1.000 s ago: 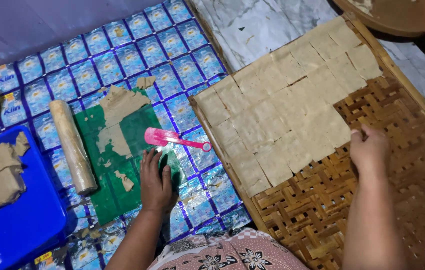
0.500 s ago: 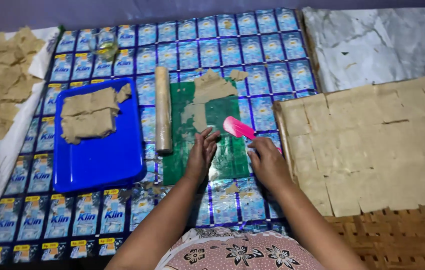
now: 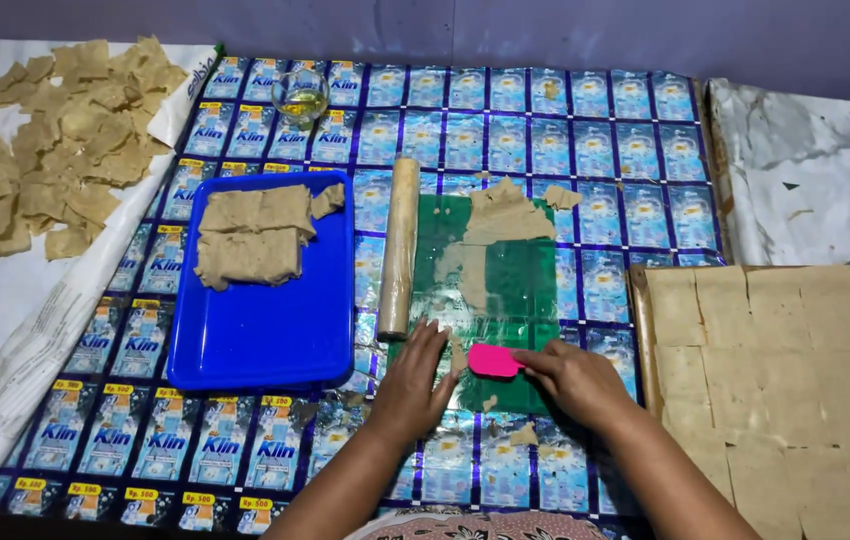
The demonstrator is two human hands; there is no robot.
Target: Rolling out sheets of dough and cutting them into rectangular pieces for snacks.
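right hand (image 3: 575,382) grips the pink plastic scraper (image 3: 494,361); left hand (image 3: 415,378) lies flat, holding nothing, on the green plastic sheet (image 3: 505,290). risk: the thin beige dough (image 3: 505,215), apparently stuck, may tear if scraped steeply.

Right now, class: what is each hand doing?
Left hand: open, flat on the green sheet.
Right hand: closed, holding the pink scraper.

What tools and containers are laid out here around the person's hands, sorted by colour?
Blue: 1, the blue tray
Green: 1, the green sheet under the left hand
Pink: 1, the pink scraper held by the right hand
Tan: 1, the rolling pin
Clear: 1, the glass
Total: 5
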